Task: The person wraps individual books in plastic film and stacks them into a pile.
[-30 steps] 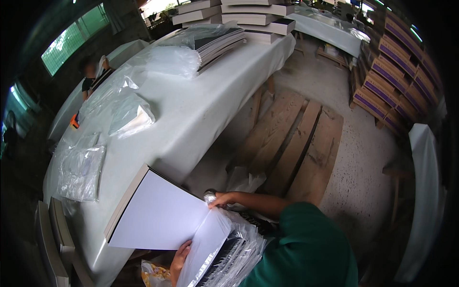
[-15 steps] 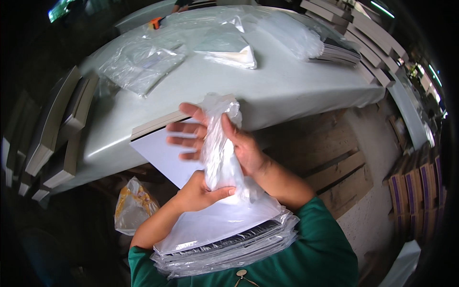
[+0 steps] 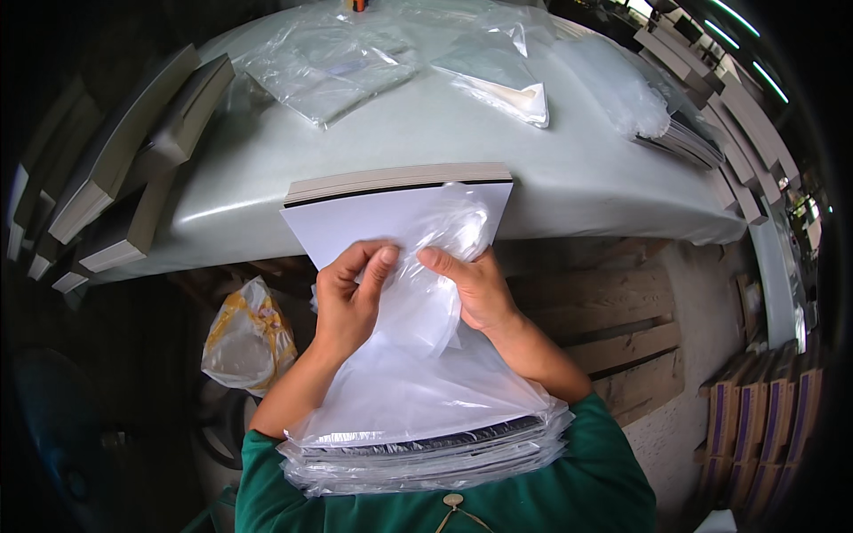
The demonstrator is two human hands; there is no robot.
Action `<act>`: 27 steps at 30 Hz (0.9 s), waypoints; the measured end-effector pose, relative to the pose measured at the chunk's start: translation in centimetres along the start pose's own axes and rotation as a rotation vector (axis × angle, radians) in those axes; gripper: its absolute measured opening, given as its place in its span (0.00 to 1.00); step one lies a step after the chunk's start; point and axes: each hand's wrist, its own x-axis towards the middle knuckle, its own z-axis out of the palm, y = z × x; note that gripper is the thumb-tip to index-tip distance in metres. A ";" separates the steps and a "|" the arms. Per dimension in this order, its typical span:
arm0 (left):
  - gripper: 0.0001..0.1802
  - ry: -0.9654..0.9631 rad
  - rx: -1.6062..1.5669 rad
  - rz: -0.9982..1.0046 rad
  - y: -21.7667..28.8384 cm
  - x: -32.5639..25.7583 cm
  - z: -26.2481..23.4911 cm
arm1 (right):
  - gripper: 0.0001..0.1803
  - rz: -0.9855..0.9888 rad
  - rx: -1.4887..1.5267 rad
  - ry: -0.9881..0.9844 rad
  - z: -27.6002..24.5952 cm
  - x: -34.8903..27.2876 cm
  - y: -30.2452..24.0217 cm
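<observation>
Plastic bag (image 3: 435,293), clear and crumpled, sits between my two hands, just above the white sheet (image 3: 355,226) that tops a stack of boards (image 3: 400,180) at the near edge of the bench (image 3: 551,169). My left hand (image 3: 348,298) pinches the bag's left side between thumb and fingers; my right hand (image 3: 469,286) pinches the right side the same way, so both are closed on the film. Half a second ago the bag stood bunched up tall in my hands; now it is pulled lower and wider, which I take to mean its mouth is being worked open. Against my chest rests a pile of bagged boards (image 3: 426,444). Farther out on the bench lie loose clear bags (image 3: 338,62). Down to my left a yellow-and-white sack (image 3: 244,333) sits on the floor, with a wooden pallet (image 3: 622,329) to my right.
</observation>
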 end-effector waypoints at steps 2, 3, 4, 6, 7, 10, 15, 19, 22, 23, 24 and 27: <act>0.10 0.032 0.023 0.141 -0.2 0.0 0.2 | 0.13 -0.019 0.049 0.029 -0.5 0.1 0.5; 0.10 0.027 0.067 0.205 -0.7 0.0 -0.2 | 0.12 -0.032 0.061 0.029 -0.4 0.0 0.5; 0.11 0.022 0.111 0.268 -0.9 0.0 -0.5 | 0.12 -0.045 0.074 0.030 0.0 -0.2 0.2; 0.10 0.036 0.290 0.376 0.6 0.1 0.3 | 0.12 -0.054 0.077 0.009 0.0 -0.2 0.3; 0.10 -0.071 0.289 0.306 0.0 0.2 -0.1 | 0.12 -0.049 0.069 -0.014 -0.2 -0.2 0.5; 0.08 -0.066 0.114 0.149 -0.3 0.0 -0.5 | 0.14 0.036 0.017 -0.157 -0.5 -0.5 -0.1; 0.06 -0.116 0.159 0.350 0.3 -0.1 -0.1 | 0.17 0.139 0.152 -0.171 -0.4 -1.0 -0.1; 0.07 -0.140 0.177 0.179 0.5 0.0 -0.7 | 0.15 0.095 0.039 -0.199 -0.4 -0.9 0.1; 0.06 -0.101 0.050 0.133 0.1 -0.2 -0.8 | 0.12 0.061 -0.050 -0.113 -0.8 -0.6 0.9; 0.07 -0.089 0.058 0.198 -0.5 0.0 -1.1 | 0.11 0.024 -0.085 -0.088 -0.7 -0.6 0.8; 0.07 -0.073 0.025 0.216 -0.6 0.0 -1.0 | 0.11 -0.014 -0.121 -0.062 -0.6 -0.6 0.8; 0.08 -0.079 0.060 0.207 0.0 0.0 -0.6 | 0.10 -0.049 -0.085 -0.031 -0.5 -0.5 0.8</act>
